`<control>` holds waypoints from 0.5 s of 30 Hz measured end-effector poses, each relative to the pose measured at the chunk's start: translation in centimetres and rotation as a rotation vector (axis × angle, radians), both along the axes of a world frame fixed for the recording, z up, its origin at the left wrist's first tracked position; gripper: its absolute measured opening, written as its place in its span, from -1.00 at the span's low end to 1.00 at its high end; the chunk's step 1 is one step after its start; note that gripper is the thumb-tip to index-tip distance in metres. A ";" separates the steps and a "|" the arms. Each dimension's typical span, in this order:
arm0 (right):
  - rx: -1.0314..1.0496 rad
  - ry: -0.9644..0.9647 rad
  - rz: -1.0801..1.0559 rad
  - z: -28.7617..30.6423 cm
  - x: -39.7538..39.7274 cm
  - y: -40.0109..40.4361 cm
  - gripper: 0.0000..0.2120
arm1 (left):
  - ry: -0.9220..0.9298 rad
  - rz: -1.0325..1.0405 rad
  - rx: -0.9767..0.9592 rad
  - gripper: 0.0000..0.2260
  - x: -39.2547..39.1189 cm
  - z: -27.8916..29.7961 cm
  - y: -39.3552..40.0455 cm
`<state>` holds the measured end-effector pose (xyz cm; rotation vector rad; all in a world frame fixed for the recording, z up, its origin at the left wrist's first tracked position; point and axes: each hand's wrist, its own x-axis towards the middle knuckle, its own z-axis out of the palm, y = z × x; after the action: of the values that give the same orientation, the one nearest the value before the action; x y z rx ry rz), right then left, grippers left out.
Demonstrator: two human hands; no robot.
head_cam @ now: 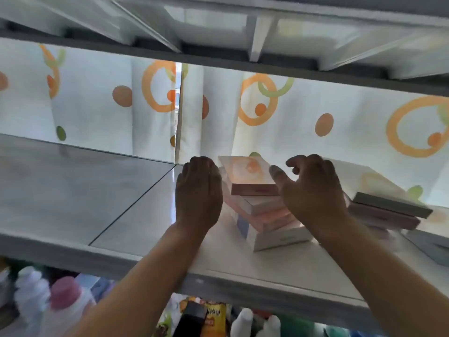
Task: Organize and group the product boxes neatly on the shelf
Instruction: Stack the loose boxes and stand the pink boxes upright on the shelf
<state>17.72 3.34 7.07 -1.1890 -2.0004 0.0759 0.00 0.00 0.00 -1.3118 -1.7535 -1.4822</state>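
Head view: nearest, below the shelf [136, 215], blurred bottles [60, 302] stand on a lower level, and two bare forearms reach up over the shelf's front edge. On the shelf the left hand [198, 193] lies with straight fingers just left of an untidy stack of boxes [262, 210], while the right hand [313, 190] hovers at the stack's right with fingers loosely curled and spread, gripping nothing. Right of that stack lies a second pile of flat boxes [388, 210], and behind the shelf hangs a curtain [315, 113] with orange rings.
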 end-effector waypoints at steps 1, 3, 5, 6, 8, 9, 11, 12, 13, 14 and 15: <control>-0.012 -0.038 -0.023 0.3 -0.1 0.1 -0.44 | -0.001 0.005 0.016 -0.69 0.0 -0.2 0.1; -0.087 -0.151 -0.070 1.2 -0.5 0.5 -0.28 | -0.035 0.008 -0.011 -0.67 -0.1 -0.3 0.4; -0.209 -0.238 -0.087 2.2 -0.9 0.7 -0.29 | -0.058 -0.028 -0.083 -0.65 0.0 -0.5 0.6; -0.262 -0.271 -0.084 2.4 -1.0 1.0 -0.32 | -0.037 -0.025 -0.109 -0.66 0.1 -0.5 0.6; -0.385 -0.249 -0.051 2.7 -1.1 1.2 -0.35 | 0.023 -0.024 -0.125 -0.69 0.4 -0.6 0.5; -0.446 -0.208 -0.025 2.6 -1.1 1.5 -0.37 | 0.026 -0.025 -0.123 -0.70 0.5 -0.6 0.3; -0.512 -0.162 0.008 2.4 -1.1 1.7 -0.36 | 0.014 -0.027 -0.104 -0.71 0.4 -0.5 0.1; -0.516 -0.144 0.016 2.3 -1.2 1.8 -0.36 | 0.030 -0.022 -0.092 -0.72 0.4 -0.6 0.1; -0.505 -0.123 0.021 2.2 -1.2 1.9 -0.36 | 0.043 -0.020 -0.087 -0.72 0.4 -0.6 0.1; -0.489 -0.096 0.022 2.1 -1.2 1.8 -0.36 | 0.046 -0.021 -0.083 -0.73 0.4 -0.5 0.0; -0.464 -0.069 0.024 1.9 -1.2 1.8 -0.36 | 0.028 -0.025 -0.080 -0.72 0.5 -0.4 0.0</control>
<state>16.49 5.18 8.93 -1.4680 -2.1230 0.5427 0.54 0.04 -0.41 -1.3921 -1.8021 -1.4129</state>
